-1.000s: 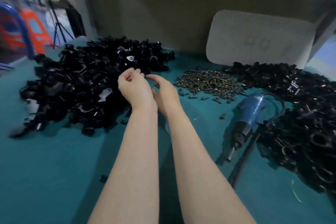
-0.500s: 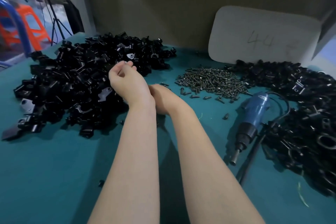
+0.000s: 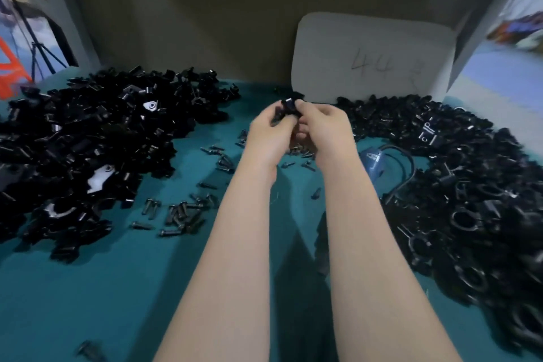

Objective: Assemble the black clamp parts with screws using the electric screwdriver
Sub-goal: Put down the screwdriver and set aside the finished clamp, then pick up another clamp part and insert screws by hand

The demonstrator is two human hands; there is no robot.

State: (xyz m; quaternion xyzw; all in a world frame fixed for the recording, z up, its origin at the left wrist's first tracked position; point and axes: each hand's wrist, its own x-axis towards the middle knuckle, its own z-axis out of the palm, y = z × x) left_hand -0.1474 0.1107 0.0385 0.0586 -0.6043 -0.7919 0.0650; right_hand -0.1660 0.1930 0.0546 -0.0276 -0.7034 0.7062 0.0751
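The black clamp part [image 3: 289, 106] is up off the tabletop [image 3: 73, 303], held in front of me about midway between the two heaps. Both hands are closed on it. My left hand [image 3: 269, 135] pinches its left side and my right hand [image 3: 326, 129] its right, fingertips nearly meeting over the top. It is too small and too blurred for me to say whether I hold one piece or two halves already mated, or which way its screw hole faces.

What the next move turns on, as I judge it, is where the screw and the driver lie from here. The loose screws [image 3: 179, 213] are scattered on the tabletop below the part and off to my left, with a few more directly under my hands. My left hand is the nearer one to that scatter.

The electric screwdriver [image 3: 371, 159] lies on the tabletop to the right, just beside and beneath my right wrist, so my right hand is clearly the closer one. Only its blue body shows past my forearm. The bit end is hidden, so I can't tell which way its long axis runs. Its cable [image 3: 407, 169] loops out from it towards the right heap.

Further out, the left heap [image 3: 97, 138] of black parts spreads across the far left of the tabletop. The right heap [image 3: 470, 200] runs down the right side, close to the driver. A white card [image 3: 373, 59] with "44" written on it leans against the back wall, behind the part.
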